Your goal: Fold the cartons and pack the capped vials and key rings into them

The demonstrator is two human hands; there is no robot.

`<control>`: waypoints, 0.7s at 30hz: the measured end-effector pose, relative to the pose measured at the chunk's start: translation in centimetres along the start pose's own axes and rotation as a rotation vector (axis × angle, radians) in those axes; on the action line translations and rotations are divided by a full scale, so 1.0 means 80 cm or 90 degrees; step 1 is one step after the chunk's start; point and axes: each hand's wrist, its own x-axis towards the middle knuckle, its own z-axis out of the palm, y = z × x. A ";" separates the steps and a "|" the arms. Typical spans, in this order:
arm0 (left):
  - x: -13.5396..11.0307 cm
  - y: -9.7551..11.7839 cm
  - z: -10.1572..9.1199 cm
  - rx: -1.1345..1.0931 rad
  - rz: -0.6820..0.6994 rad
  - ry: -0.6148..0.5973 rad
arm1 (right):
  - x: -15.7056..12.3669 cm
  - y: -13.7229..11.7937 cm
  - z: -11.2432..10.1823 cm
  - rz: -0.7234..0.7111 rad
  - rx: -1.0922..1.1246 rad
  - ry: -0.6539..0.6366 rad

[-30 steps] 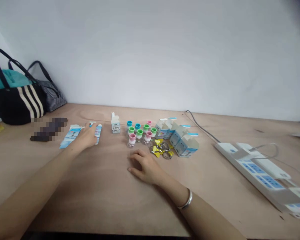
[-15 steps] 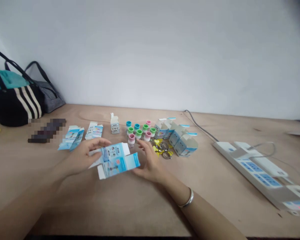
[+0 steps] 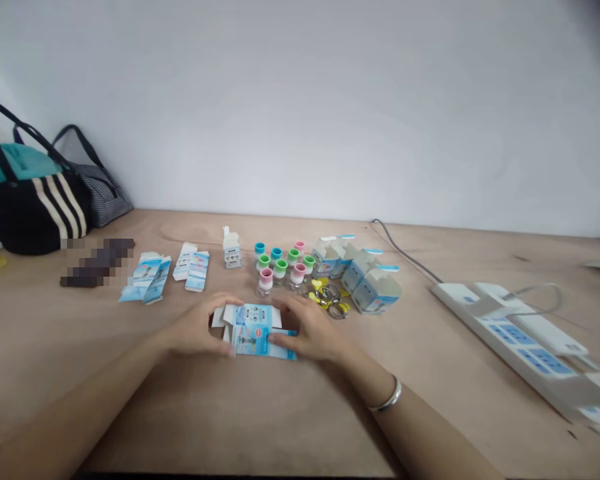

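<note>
Head view shows the left hand (image 3: 196, 327) and right hand (image 3: 311, 330) grasping opposite ends of an open-flapped blue-and-white carton (image 3: 253, 332), nearer the wearer than the small colour-collared bottles (image 3: 265, 283), where squeezing too hard could crease or crush its thin-looking card.

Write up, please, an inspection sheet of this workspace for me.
Surface: brown table, a few dark marks at right.
Work items: carton between the hands; bottles with blue, green and pink tops; yellow pieces with metal rings; open boxes; upright box; flattened cartons at left.
Clutter: pixelated dark object, left.
Hands: left hand curled at the carton's left end, grip unclear; right hand holds its right side.
Cables: grey cable from power strip to the back edge; thin cable looping over the strip.
Surroundings: wall behind; black bag and striped bag, back left.
</note>
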 end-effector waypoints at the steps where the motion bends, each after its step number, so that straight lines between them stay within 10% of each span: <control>1: -0.005 0.002 0.000 0.051 0.012 -0.008 | 0.000 -0.001 -0.001 -0.003 -0.012 0.004; 21: -0.002 -0.005 0.007 0.062 0.004 0.034 | -0.001 -0.015 0.002 -0.022 0.006 0.015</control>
